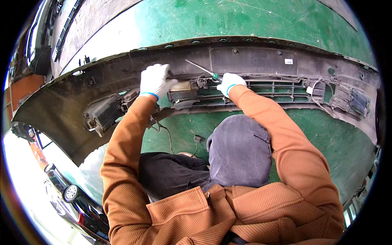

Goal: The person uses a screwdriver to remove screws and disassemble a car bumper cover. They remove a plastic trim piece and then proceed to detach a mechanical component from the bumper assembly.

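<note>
A large dark car bumper [253,57] lies inner side up across the floor in front of me. In my white-gloved right hand [232,83] is a screwdriver [215,76] with a green and black handle; its long metal shaft points up and left over the bumper. My left hand [154,81], also gloved in white, is closed beside the left end of the slatted grille [275,90]. A dark bit shows between its thumb and fingers, too unclear to name. Just right of that hand sits a dirty yellowish block [181,86] on the bumper.
Black housings [104,111] are fixed at the bumper's left, and a lamp-like unit [359,102] with a cable [316,98] at its right. A loose wire [169,136] hangs near my knee. The floor [245,20] is green. A dark car [77,200] stands far left.
</note>
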Demonstrator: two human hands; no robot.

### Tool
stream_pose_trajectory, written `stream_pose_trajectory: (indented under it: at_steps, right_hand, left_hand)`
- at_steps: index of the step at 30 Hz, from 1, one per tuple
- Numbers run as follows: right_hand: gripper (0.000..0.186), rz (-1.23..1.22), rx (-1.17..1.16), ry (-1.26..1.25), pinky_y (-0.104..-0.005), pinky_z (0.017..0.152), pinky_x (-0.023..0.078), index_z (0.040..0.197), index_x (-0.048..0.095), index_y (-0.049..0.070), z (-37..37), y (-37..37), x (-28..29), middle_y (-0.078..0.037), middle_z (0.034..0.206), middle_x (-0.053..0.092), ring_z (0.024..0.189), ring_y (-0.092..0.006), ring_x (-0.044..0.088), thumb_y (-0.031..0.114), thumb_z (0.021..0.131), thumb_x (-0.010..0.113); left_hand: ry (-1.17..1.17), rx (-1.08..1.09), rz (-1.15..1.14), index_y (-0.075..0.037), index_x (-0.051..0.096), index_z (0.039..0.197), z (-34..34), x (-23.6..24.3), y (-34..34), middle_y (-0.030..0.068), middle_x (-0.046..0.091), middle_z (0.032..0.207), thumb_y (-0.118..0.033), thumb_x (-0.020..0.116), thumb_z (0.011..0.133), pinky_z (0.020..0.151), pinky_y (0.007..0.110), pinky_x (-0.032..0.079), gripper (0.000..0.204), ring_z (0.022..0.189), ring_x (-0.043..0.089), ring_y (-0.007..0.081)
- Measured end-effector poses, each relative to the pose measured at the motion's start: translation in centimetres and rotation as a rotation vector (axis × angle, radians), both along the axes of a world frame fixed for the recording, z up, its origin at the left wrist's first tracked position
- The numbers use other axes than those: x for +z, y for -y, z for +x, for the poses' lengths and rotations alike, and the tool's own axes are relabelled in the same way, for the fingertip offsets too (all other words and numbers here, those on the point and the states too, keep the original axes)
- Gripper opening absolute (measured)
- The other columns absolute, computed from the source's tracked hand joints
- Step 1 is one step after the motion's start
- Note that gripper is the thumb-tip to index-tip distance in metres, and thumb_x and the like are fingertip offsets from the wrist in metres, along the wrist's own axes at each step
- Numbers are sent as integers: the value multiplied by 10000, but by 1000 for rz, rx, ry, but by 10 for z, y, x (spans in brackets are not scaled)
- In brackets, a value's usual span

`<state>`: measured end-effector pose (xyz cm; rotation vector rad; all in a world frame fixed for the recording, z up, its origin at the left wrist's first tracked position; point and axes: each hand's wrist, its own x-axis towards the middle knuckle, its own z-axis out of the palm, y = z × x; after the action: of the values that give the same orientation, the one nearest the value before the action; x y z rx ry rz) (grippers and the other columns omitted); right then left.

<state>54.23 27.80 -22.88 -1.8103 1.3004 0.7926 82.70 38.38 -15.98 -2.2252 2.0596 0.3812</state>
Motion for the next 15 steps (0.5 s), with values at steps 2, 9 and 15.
stream_pose_trajectory:
  at_steps: [2,9,15]
  right_hand:
    - [450,-6,8,7,-467,920,583,1133,777,58,1,0,3,-195,1077,778,1023,-375,751,443,901,763]
    - [395,-4,-6,-54,-453,935,589,1171,789,111,6,1,13,-159,1156,781,1097,-351,748,400,901,783]
    - [455,-37,16,-16,-465,922,588,1145,776,69,2,-1,5,-190,1106,779,1047,-375,750,443,886,789]
  left_hand:
    - [-188,-15,210,-115,726,1175,-13,-28,7,156,719,1125,-533,747,870,902,509,536,518,1066,670,386]
    - [-238,106,627,-39,746,1170,-41,-68,46,231,740,1205,-653,727,847,998,442,539,694,1134,702,374]
    - [-203,-5,779,0,713,1234,-49,-81,69,258,732,1230,-552,759,840,992,454,537,680,1157,700,400]
